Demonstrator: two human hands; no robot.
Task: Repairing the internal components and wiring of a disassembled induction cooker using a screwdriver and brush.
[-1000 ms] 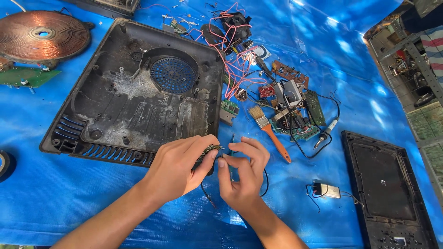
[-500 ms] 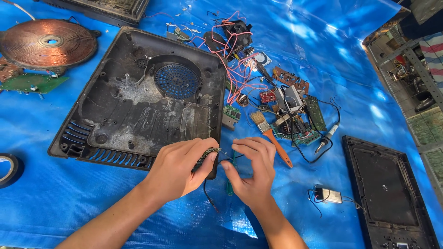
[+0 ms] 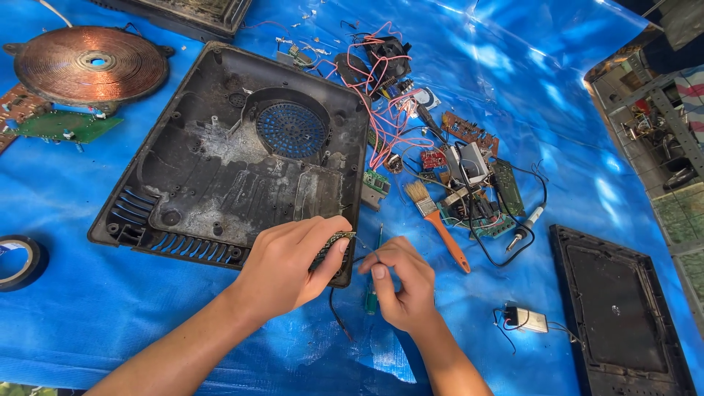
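My left hand (image 3: 290,264) pinches a small green braided piece (image 3: 331,246) over the near right corner of a dirty black cooker base shell (image 3: 213,165). My right hand (image 3: 402,282) is just to its right, fingers pinched on a thin black wire (image 3: 337,312) that runs from the braided piece and hangs down onto the blue tarp (image 3: 110,315). A green-handled screwdriver (image 3: 374,290) lies on the tarp between the two hands, partly hidden by my right hand.
A copper coil (image 3: 92,66) and a green circuit board (image 3: 62,126) lie far left, a tape roll (image 3: 18,262) at the left edge. An orange-handled brush (image 3: 440,224), red wires, boards (image 3: 477,198) and a soldering iron (image 3: 524,227) lie right of the shell. A black panel (image 3: 616,308) sits right.
The view has shifted slightly. Both hands stay at the shell's near corner; my right hand has moved a little away from my left, drawing the wire out.
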